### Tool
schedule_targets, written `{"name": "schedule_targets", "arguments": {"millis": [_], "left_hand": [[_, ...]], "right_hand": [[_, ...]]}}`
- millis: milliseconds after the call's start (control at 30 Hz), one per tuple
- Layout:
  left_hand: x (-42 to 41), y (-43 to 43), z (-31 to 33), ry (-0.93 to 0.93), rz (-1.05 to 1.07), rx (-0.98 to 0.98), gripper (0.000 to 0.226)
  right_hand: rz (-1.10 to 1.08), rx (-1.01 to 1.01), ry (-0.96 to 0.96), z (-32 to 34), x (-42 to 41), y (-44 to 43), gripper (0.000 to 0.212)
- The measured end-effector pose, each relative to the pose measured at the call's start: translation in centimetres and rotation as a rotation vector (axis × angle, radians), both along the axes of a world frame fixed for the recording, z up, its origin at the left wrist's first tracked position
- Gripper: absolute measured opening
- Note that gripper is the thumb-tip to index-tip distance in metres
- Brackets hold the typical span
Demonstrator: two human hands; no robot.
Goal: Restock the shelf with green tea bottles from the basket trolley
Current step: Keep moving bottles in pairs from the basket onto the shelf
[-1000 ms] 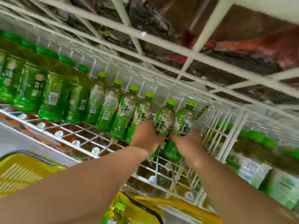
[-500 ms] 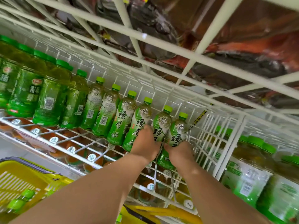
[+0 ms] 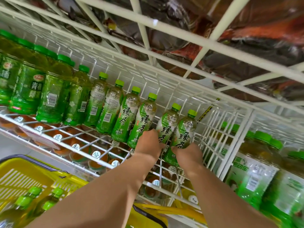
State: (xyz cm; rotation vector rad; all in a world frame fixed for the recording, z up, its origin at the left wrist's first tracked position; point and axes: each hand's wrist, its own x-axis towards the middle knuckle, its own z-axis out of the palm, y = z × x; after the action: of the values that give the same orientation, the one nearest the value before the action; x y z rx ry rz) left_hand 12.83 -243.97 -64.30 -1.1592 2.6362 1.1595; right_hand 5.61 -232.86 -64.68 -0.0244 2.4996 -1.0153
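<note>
Little has shifted: my left hand [image 3: 148, 143] and right hand [image 3: 189, 153] still grip the two bottles [image 3: 168, 122], seating them mid-frame on the shelf [image 3: 236, 145].

At the shelf [image 3: 236, 144], the left hand [image 3: 148, 143] and right hand [image 3: 189, 155] hide their own fingertips and parts of two bottles [image 3: 167, 124]; below it, the basket [image 3: 24, 175] runs off-frame.
</note>
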Motion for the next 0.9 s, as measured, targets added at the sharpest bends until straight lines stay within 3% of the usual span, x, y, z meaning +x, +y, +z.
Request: {"name": "schedule_targets", "arguments": {"millis": [333, 500, 900], "left_hand": [[0.2, -0.4, -0.2, -0.101, 0.026, 0.079, 0.034], [-0.1, -0.2, 0.0, -0.15, -0.015, 0.092, 0.037], [0.1, 0.0, -0.5, -0.165, 0.03, 0.007, 0.048]], "right_hand": [[0.032, 0.21, 0.021, -1.0, -0.4, -0.6, 0.04], [0.017, 0.222, -0.024, -1.5, -0.4, -0.7, 0.059], [0.044, 0.22, -0.059, -0.7, 0.1, -0.5, 0.046]]}}
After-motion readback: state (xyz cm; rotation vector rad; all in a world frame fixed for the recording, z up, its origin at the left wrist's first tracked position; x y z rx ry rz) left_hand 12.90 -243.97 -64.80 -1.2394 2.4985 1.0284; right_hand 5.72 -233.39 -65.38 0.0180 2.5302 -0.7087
